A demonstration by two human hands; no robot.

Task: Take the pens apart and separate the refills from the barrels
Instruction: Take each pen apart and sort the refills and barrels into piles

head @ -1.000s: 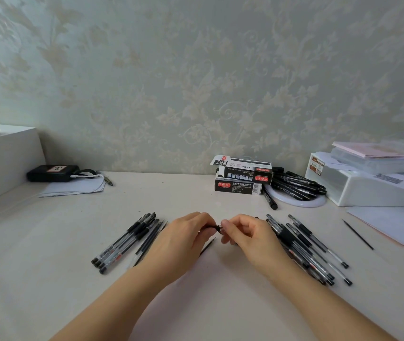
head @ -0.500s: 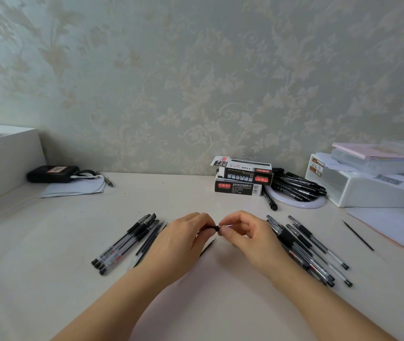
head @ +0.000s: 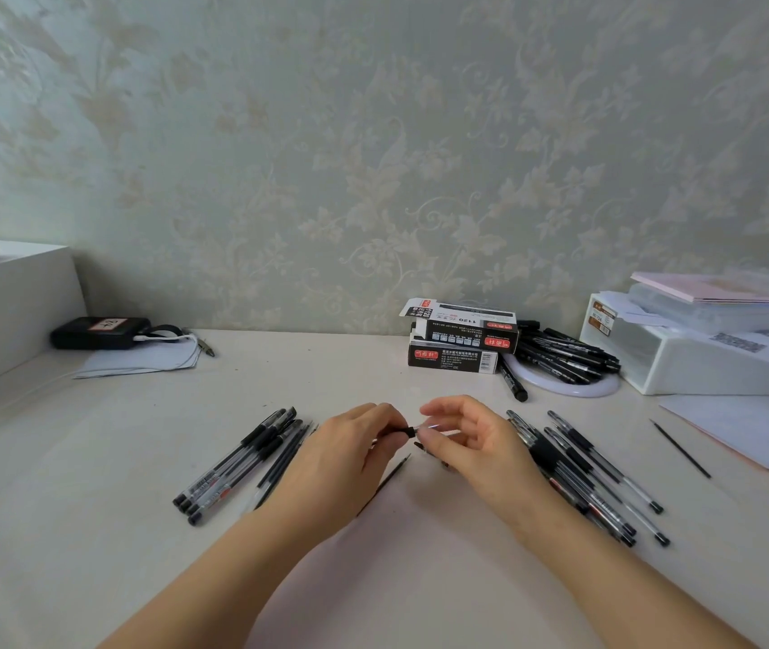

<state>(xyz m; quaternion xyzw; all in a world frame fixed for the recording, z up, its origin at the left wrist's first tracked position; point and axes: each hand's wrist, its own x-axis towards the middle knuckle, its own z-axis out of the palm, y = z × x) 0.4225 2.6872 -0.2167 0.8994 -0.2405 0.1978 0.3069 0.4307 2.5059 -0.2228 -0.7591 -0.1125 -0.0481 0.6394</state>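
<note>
My left hand grips a pen barrel whose black grip end pokes out toward the right. My right hand pinches a small clear tip piece just off that end, with its other fingers lifted. A thin black refill lies on the desk under my left hand. A row of several pens and refills lies to the left. Several whole pens lie in a heap to the right.
Two stacked pen boxes stand at the back, beside a white ring holding a pile of black pens. A lone refill lies at the right near papers. A white storage box is at back right, a black device at back left.
My right hand has drawn a little to the right and opened its fingers, pulling the tip piece off the barrel end. My left hand has stayed put.
</note>
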